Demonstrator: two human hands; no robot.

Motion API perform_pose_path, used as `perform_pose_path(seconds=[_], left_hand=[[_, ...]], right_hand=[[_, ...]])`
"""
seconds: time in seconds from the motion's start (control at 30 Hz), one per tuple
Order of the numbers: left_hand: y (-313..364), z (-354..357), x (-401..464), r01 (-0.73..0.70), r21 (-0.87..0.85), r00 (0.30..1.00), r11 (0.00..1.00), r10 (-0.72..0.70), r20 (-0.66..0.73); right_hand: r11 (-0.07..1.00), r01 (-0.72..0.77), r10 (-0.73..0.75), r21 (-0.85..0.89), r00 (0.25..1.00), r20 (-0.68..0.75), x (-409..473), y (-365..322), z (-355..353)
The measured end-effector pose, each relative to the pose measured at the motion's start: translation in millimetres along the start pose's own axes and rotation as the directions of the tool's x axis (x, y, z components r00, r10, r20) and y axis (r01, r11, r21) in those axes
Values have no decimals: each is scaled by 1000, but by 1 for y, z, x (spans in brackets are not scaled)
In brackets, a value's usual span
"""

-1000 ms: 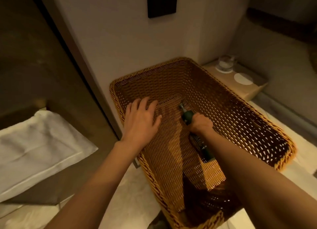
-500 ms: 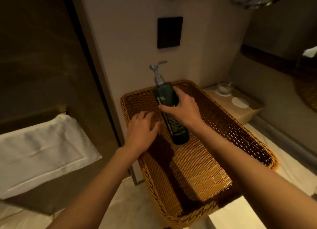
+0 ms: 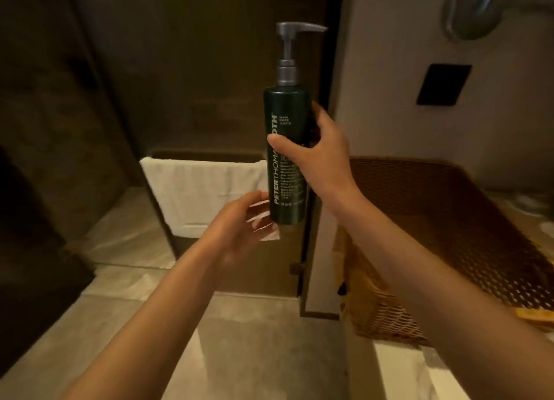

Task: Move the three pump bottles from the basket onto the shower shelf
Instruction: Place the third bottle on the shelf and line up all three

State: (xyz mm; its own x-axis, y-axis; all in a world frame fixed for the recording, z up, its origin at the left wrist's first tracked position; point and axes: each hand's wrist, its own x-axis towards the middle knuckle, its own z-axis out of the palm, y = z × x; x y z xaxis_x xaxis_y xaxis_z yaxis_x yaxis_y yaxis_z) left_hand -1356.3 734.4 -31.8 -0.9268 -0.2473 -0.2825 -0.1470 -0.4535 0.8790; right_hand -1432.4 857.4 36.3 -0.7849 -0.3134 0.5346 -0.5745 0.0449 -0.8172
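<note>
A dark green pump bottle (image 3: 286, 120) with a grey pump head is upright in the air, left of the dark door frame. My right hand (image 3: 320, 156) grips its middle from the right side. My left hand (image 3: 239, 225) is open, palm up, just below and left of the bottle's base, blurred, not clearly touching it. The woven wicker basket (image 3: 467, 237) lies at the right, behind my right forearm; no bottle shows in the part I see. No shower shelf is visible.
A white folded towel (image 3: 204, 192) lies on a low ledge behind the glass. A dark door frame (image 3: 332, 69) stands upright in the middle. A black wall plate (image 3: 443, 84) and a round chrome fitting (image 3: 473, 6) are on the beige wall at right. Pale floor tiles lie below.
My right hand lifted the bottle out of the basket and carried it up and left, turning it upright. My left hand left the basket rim and came under the bottle. The view swung left.
</note>
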Motion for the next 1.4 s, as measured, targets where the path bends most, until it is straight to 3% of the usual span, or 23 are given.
perform_pose_path(seconds=[0.17, 0.33, 0.5, 0.77, 0.97, 1.23, 1.4], left_hand=[[9, -94, -81, 18, -253, 972, 967, -76, -222], [24, -170, -146, -126, -445, 912, 887, -72, -403], [44, -244, -184, -243, -510, 853, 825, -68, -517], [104, -390, -202, -387, -515, 791, 765, -13, -612], [146, -479, -201, -443, -518, 755, 732, -6, -656], [181, -573, -146, -448, -564, 756, 693, -44, -654], [219, -623, -75, -434, -541, 742, 721, -55, -668]], right_hand=[[988, -29, 3, 154, 986, 166, -39, -31, 100], [958, -79, -18, 274, 942, 336, -61, -68, 194], [932, -76, -88, 354, 901, 425, -70, -105, 284], [908, 8, -222, 418, 856, 468, -62, -156, 447], [902, 11, -232, 431, 855, 464, -47, -173, 552], [916, 3, -216, 401, 846, 487, 1, -145, 660], [921, 0, -213, 389, 837, 504, 63, -112, 724]])
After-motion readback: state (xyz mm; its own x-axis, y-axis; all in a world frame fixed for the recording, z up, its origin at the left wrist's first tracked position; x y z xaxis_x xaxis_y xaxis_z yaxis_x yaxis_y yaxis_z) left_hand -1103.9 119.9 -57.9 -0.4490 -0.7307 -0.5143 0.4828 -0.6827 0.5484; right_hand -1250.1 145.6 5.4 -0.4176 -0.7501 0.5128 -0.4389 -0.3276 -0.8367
